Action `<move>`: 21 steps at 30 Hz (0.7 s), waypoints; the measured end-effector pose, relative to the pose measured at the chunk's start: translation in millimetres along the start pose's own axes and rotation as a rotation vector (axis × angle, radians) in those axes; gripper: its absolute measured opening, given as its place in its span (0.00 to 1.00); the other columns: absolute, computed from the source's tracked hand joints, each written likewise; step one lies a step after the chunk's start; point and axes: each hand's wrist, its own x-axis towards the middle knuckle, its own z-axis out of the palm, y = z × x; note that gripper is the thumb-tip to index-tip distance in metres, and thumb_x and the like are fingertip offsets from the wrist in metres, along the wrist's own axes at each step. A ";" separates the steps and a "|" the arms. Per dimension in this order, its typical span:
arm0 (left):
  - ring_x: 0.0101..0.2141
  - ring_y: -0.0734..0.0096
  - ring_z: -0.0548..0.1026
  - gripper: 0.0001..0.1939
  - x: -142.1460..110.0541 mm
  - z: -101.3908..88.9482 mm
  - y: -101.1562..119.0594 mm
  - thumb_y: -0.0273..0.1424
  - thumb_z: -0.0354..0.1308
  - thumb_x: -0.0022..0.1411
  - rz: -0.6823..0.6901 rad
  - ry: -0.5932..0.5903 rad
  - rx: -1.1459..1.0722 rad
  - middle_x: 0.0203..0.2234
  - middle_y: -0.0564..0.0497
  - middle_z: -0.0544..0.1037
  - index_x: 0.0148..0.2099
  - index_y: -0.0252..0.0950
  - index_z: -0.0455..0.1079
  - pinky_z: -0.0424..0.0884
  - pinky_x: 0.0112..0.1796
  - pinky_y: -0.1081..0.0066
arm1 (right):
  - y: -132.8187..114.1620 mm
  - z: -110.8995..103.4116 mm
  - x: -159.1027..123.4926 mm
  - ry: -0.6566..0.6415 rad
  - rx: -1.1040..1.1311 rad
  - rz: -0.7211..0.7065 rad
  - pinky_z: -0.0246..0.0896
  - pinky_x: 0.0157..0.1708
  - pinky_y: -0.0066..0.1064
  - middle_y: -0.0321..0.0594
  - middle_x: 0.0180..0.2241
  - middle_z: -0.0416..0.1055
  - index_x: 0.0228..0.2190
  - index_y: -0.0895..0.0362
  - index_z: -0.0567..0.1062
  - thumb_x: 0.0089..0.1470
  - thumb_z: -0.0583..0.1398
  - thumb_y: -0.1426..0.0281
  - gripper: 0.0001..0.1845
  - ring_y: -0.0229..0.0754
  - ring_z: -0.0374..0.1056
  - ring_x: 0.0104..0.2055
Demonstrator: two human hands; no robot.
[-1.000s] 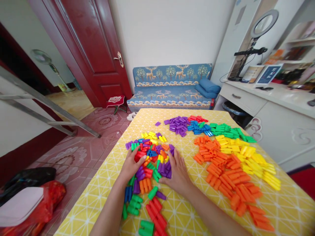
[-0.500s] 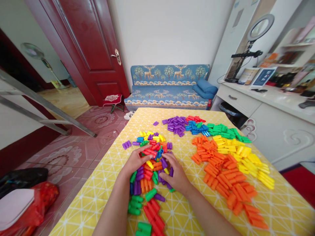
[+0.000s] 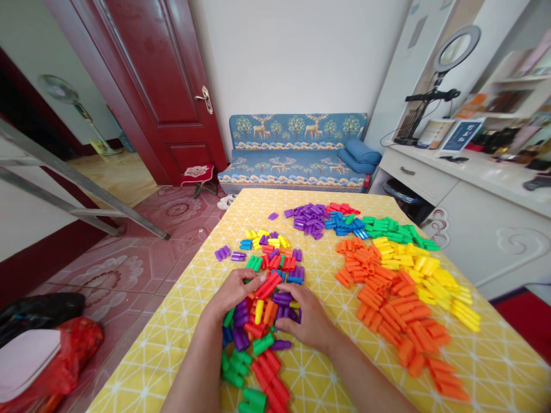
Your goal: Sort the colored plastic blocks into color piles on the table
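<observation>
My left hand [image 3: 235, 293] curves around the left side of a mixed pile of plastic tube-shaped pieces, its thumb touching a red piece [image 3: 268, 285]. Opposite it, my right hand [image 3: 310, 319] cups the right side, fingers apart, against purple pieces [image 3: 283, 299]. Between them lie an orange piece [image 3: 270, 312] and a yellow piece [image 3: 259, 312]. Closer to me are green pieces [image 3: 236, 367] and a red joined group [image 3: 271, 381]. Some fingertips are hidden among the pieces.
On the yellow patterned tablecloth [image 3: 327, 367], colour groups lie to the right: orange [image 3: 390, 310], yellow [image 3: 424, 272], green [image 3: 394, 229], blue [image 3: 344, 223] and purple [image 3: 309, 219]. Smaller mixed pieces lie beyond my hands. A blue sofa [image 3: 297, 163] stands behind the table.
Both hands have shifted slightly toward me, dragging pieces of the pile between them. Red, green and blue pieces beyond my fingers now show more fully. The sorted colour groups stay put.
</observation>
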 end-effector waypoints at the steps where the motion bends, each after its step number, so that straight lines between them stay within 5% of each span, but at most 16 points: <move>1: 0.30 0.66 0.74 0.22 0.2 0.3 -0.9 0.47 0.55 0.59 -0.021 0.002 -0.012 0.26 0.53 0.78 0.27 0.33 0.75 0.68 0.34 0.71 | -0.8 -1.3 -2.2 0.039 -0.015 -0.016 0.59 0.52 0.43 0.46 0.50 0.69 0.52 0.53 0.67 0.48 0.64 0.52 0.33 0.50 0.65 0.52; 6: 0.40 0.59 0.77 0.18 1.7 4.7 -1.4 0.44 0.59 0.58 -0.036 0.027 -0.018 0.37 0.49 0.81 0.42 0.36 0.78 0.70 0.43 0.66 | -10.9 -5.5 -19.8 0.118 -0.194 -0.032 0.59 0.50 0.45 0.45 0.46 0.70 0.46 0.52 0.71 0.51 0.64 0.58 0.22 0.51 0.64 0.50; 10: 0.40 0.60 0.77 0.16 2.8 8.4 1.4 0.42 0.59 0.58 0.022 0.095 0.084 0.39 0.47 0.81 0.42 0.38 0.78 0.70 0.44 0.65 | -16.4 0.9 -28.5 0.062 -0.245 0.005 0.61 0.46 0.46 0.44 0.46 0.71 0.48 0.51 0.71 0.48 0.66 0.57 0.26 0.52 0.65 0.47; 14: 0.40 0.62 0.77 0.13 4.1 9.3 6.8 0.40 0.59 0.59 0.136 0.260 0.141 0.38 0.47 0.81 0.41 0.39 0.78 0.70 0.45 0.64 | -11.3 4.6 -20.8 0.198 -0.210 0.027 0.61 0.46 0.43 0.43 0.44 0.71 0.46 0.51 0.72 0.59 0.57 0.66 0.13 0.48 0.65 0.47; 16: 0.39 0.62 0.77 0.12 3.9 9.8 12.4 0.39 0.59 0.60 0.174 0.287 0.101 0.37 0.47 0.81 0.40 0.38 0.79 0.70 0.44 0.65 | -8.3 4.7 -13.7 0.233 -0.256 0.093 0.60 0.46 0.44 0.43 0.44 0.71 0.46 0.51 0.72 0.57 0.57 0.69 0.14 0.49 0.64 0.47; 19: 0.39 0.63 0.77 0.11 2.4 13.4 24.0 0.37 0.58 0.61 0.231 0.225 0.058 0.36 0.47 0.81 0.41 0.39 0.79 0.70 0.44 0.65 | -6.8 5.8 -5.0 0.186 -0.323 0.181 0.58 0.44 0.46 0.43 0.42 0.73 0.45 0.51 0.73 0.49 0.63 0.69 0.19 0.52 0.64 0.46; 21: 0.39 0.63 0.76 0.11 1.3 17.9 31.1 0.37 0.59 0.61 0.268 0.138 0.071 0.36 0.47 0.81 0.41 0.41 0.79 0.69 0.45 0.64 | -7.2 7.8 -2.0 0.157 -0.323 0.200 0.58 0.42 0.44 0.41 0.38 0.74 0.40 0.51 0.75 0.48 0.64 0.70 0.14 0.51 0.65 0.43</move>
